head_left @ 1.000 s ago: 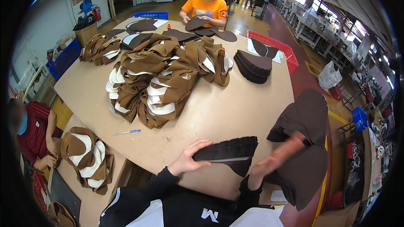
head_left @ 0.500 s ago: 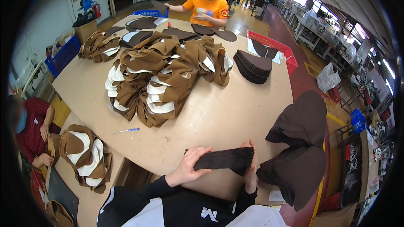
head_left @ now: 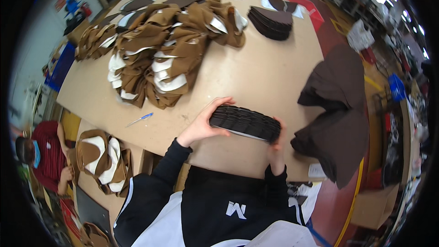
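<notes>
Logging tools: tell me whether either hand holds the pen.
No, the pen lies on the table; left hand and right hand hold the dark stack.

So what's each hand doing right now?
Left hand: closed, holding one end of the dark stack.
Right hand: against its other end; can't tell if gripping.

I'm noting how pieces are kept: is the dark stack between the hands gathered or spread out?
Gathered: the dark stack forms one compact block, layered edges close together, left hand and right hand at opposite ends.

Tan table (head_left: 256,73) under brown bundles (head_left: 187,57), dark stacks (head_left: 272,24), pen (head_left: 145,116)
</notes>
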`<state>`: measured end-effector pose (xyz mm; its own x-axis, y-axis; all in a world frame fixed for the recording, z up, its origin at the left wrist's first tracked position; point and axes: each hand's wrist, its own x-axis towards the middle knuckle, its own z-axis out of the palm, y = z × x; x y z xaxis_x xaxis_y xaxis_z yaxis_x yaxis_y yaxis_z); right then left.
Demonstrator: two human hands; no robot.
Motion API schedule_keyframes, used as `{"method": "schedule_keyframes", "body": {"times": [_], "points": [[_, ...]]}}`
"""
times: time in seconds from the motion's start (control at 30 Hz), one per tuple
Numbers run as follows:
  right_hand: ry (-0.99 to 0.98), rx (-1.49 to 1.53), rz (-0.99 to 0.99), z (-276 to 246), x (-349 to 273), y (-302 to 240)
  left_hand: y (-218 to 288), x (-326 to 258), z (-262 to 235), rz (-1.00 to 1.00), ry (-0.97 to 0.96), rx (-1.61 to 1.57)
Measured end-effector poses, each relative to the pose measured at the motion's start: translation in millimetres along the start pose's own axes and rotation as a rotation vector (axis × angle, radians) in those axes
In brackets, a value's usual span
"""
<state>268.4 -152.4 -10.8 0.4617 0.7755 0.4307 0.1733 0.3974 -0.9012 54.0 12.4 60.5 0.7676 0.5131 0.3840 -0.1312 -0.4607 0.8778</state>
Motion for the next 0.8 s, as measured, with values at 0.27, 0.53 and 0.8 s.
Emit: {"method": "schedule_keyframes", "body": {"times": [0.27,0.53,0.8], "points": [[0.191,-0.177,-0.053,6.7,-4.6,3.9,-13.8,-2.9,28.3,-0.125,0.238,-0.116],[0.178,-0.143,0.033,-0.8,3.3,1.1,-20.5,4.9,23.7,-0.155,0.1,-0.145],[0.088,-0.203,0.057,-8.9,-7.0,-2.1,-26.0,-1.5,31.3,-0.138,0.179,-0.184]]}}
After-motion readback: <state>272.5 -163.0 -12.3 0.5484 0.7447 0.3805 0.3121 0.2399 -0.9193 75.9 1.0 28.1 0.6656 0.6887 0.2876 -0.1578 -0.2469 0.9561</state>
